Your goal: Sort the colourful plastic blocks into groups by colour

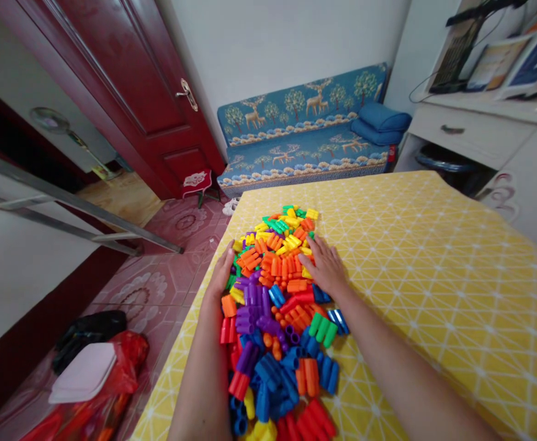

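A long heap of colourful plastic building pieces [275, 266], shaped like joined tubes in orange, purple, blue, red, green and yellow, lies on the yellow patterned tablecloth [415, 269]. My left hand [221, 269] rests along the heap's left side, near the table edge, fingers stretched out. On the right side my right hand [327, 264] lies with its fingers apart, touching orange and yellow pieces at the heap's edge. Neither hand grips a piece. Between my forearms, purple pieces [253, 306] and blue pieces [272, 380] spread towards me.
The table's left edge runs close beside the heap. Below it on the tiled floor are a red plastic bag [130, 361] and a white lid [84, 372]. A blue sofa [302, 138] stands beyond the table, a red stool [198, 180] beside it, and a white desk [474, 131] at right.
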The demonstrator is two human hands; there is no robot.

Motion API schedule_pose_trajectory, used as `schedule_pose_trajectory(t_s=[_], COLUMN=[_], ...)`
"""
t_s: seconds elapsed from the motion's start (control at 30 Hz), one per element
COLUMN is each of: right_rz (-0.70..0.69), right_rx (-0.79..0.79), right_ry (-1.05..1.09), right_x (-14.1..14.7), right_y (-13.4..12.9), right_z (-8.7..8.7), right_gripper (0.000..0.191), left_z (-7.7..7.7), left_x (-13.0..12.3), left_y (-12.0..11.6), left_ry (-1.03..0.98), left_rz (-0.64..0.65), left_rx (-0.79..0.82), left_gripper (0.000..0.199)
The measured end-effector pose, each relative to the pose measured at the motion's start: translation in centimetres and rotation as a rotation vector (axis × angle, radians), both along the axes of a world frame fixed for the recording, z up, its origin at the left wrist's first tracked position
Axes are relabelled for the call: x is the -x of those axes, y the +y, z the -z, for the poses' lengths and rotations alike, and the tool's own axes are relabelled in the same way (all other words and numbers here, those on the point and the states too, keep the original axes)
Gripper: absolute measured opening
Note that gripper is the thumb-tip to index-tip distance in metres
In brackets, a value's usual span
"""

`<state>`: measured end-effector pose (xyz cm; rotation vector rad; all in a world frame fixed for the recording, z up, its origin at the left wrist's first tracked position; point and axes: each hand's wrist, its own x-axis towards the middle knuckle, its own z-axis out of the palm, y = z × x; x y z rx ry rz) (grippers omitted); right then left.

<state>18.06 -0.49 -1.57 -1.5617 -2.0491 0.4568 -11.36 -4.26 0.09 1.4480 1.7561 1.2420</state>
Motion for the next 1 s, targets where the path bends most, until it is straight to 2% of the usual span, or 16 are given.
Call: schedule_pose_trajectory(t_s=[0.27,0.43,0.67,0.83,1.0], right_rz=[-0.089,-0.133,-0.136,-0.202,-0.147], right_rx=[-0.063,0.017,0.139,0.208,0.085], right_ry=[0.307,0.539,0.842,0.964,0.967], right_x=[-1.1,-2.1,-2.6,-2.9,-4.0], right_y=[0.2,0.1,0.4,0.5,0.8], right_z=[0.1,-0.5,-1.0,-1.1,-1.1], right_gripper=[0.060,0.067,0.064,0.065,0.057], left_z=[-0.8,-1.5,-2.8,-3.7,-5.4], left_x=[-3.4,-6.2,-9.9,-12.6,-16.0], left_y=[1.8,2.8,3.4,4.2,4.7], left_ry=[-0.063,-0.047,-0.067,0.108,0.247], left_rz=[0.037,0.110,0.201,0.180,0.242], left_rx=[-0.011,-0.052,-0.057,-0.094,-0.149], left_gripper=[0.055,0.055,0.049,0.045,0.046])
